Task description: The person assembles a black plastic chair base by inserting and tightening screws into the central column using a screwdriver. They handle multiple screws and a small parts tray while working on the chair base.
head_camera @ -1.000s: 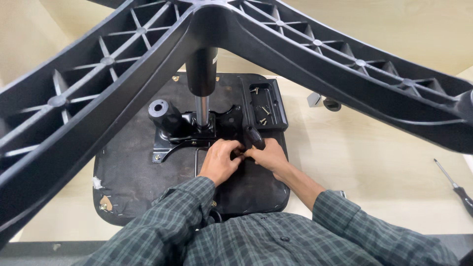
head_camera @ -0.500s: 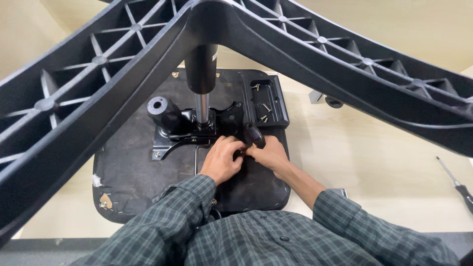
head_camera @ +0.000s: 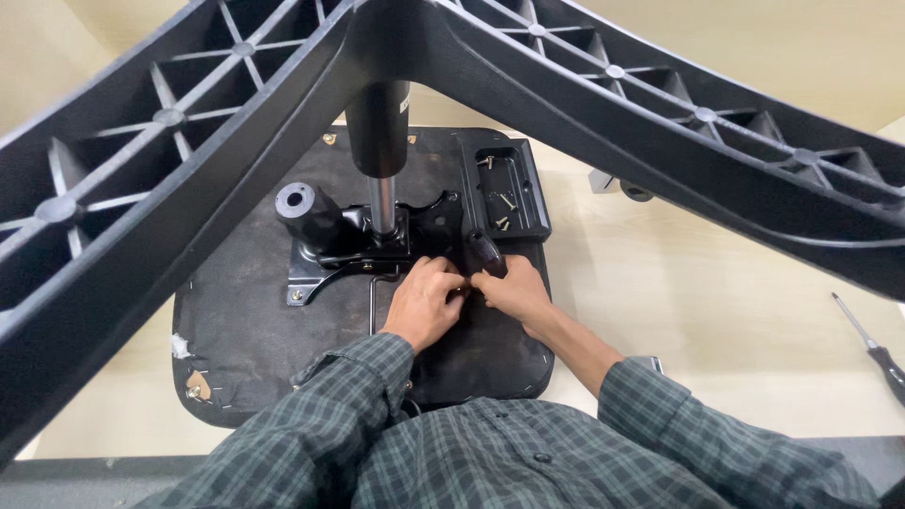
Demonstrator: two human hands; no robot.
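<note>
1. At about nine o'clock from my hands, the left spoke of the black star base point(head_camera: 141, 179) sweeps up and across my view. The chair is upside down, so the base hangs above the seat underside point(head_camera: 245, 330) (dark fabric, stapled at the near-left corner).
2. At eleven o'clock stands the gas column point(head_camera: 379, 132), seated in the black metal tilt mechanism point(head_camera: 353, 247). A round knob point(head_camera: 300, 207) juts from the mechanism's left side.
3. My left hand point(head_camera: 426, 303) lies on the seat just below the mechanism. The knuckles face up and the fingers are curled in narrow toward my right hand, the tips touching something small that I cannot make out. The wrist runs straight back to my plaid sleeve point(head_camera: 349, 396) at six o'clock.
4. My right hand point(head_camera: 511, 290) meets it fingertip to fingertip and is closed round a dark tool handle point(head_camera: 485, 253), which points up toward twelve o'clock.
5. At one o'clock a shallow black tray point(head_camera: 539, 203) rests on the seat edge, keeping the loose screws point(head_camera: 504, 200) within reach.
6. At three o'clock, well apart on the pale floor point(head_camera: 716, 311), lies a screwdriver point(head_camera: 872, 349). The base's right spoke passes above it.
</note>
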